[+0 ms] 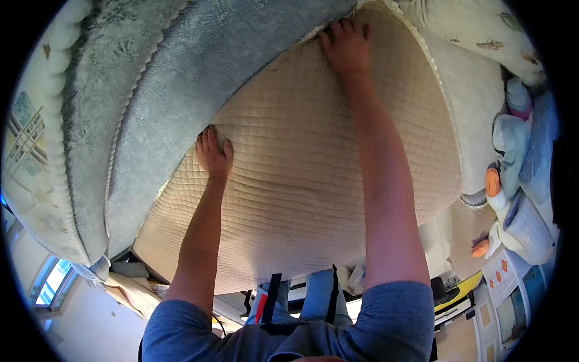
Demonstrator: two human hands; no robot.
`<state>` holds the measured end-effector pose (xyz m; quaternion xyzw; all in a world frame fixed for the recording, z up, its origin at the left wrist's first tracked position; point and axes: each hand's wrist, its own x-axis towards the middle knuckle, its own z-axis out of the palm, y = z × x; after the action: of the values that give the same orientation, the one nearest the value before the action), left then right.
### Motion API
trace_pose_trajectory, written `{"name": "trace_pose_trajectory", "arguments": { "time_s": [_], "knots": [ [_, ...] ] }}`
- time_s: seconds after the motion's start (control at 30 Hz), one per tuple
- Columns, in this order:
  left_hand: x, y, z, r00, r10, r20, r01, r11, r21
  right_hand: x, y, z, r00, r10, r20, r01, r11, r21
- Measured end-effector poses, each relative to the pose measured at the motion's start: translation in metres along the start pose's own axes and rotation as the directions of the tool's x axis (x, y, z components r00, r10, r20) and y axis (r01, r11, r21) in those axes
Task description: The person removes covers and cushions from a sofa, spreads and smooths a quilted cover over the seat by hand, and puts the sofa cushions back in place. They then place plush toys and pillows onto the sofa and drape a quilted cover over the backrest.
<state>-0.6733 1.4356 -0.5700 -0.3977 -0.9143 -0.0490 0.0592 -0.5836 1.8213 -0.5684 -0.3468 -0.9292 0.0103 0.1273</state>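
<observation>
"Grey-blue sleeves (398, 311) frame bare forearms (386, 187) above a tan quilted cover (295, 169), spread between a grey blanket (187, 78) and pale fabric (470, 90). And the hands?"

"Left hand (213, 158) rests loose on the cover, fingertips at the blanket's edge. Right hand (348, 49) reaches the far end, fingertips shadowed; whether it grips cannot be told."

"How far along?"

"Cover apparently mostly laid out; ripples near the left hand suggest straightening remains unfinished."
</observation>
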Motion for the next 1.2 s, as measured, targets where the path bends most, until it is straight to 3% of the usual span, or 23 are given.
{"name": "trace_pose_trajectory", "arguments": {
  "time_s": [0.07,0.2,0.27,0.3,0.37,0.57,0.63,0.7,0.8,0.87,1.0,1.2],
  "knots": [
    [0.006,-0.003,0.001,0.999,0.019,-0.034,-0.020,0.999,-0.032,0.003,0.005,0.007,0.996,-0.037,-0.087,0.041,0.998,0.047],
    [0.006,-0.002,0.002,0.996,0.051,-0.069,-0.055,0.997,-0.053,0.004,0.008,0.000,0.996,-0.075,-0.052,0.075,0.997,0.007],
    [0.007,-0.003,0.004,0.997,0.048,-0.063,-0.051,0.998,-0.047,-0.003,0.009,-0.007,0.973,-0.223,0.057,0.226,0.973,-0.048],
    [0.006,-0.005,0.006,0.998,0.050,-0.043,-0.051,0.998,-0.035,-0.012,0.005,-0.007,0.973,-0.226,0.051,0.228,0.972,-0.051],
    [0.008,-0.006,0.006,0.998,0.042,-0.037,-0.042,0.999,-0.013,-0.036,-0.011,-0.008,0.814,-0.580,-0.028,0.573,0.793,0.209],
    [0.009,0.001,0.001,0.998,0.045,-0.041,-0.047,0.998,-0.038,-0.034,-0.015,-0.003,0.832,-0.546,-0.096,0.552,0.801,0.230],
    [0.019,0.012,-0.003,0.935,0.354,0.023,-0.354,0.935,0.001,-0.032,-0.015,0.001,0.838,-0.541,-0.070,0.541,0.805,0.244],
    [0.046,0.056,-0.017,0.903,0.415,0.110,-0.396,0.905,-0.155,-0.033,-0.017,0.000,0.841,-0.539,-0.031,0.528,0.810,0.256],
    [0.091,0.122,-0.010,0.912,0.405,0.065,-0.374,0.885,-0.277,-0.027,-0.017,-0.006,0.828,-0.555,0.077,0.538,0.825,0.173],
    [0.110,0.143,0.003,0.967,0.253,-0.005,-0.250,0.953,-0.173,-0.026,-0.021,-0.005,0.866,-0.493,0.085,0.470,0.859,0.202],
    [0.115,0.144,0.013,0.954,0.285,0.090,-0.282,0.958,-0.046,-0.026,-0.025,0.001,0.892,-0.452,-0.014,0.435,0.851,0.295],
    [0.131,0.145,0.023,0.958,0.256,0.127,-0.226,0.951,-0.212,-0.020,-0.022,-0.006,0.894,-0.442,0.074,0.402,0.863,0.307]
  ]
}}
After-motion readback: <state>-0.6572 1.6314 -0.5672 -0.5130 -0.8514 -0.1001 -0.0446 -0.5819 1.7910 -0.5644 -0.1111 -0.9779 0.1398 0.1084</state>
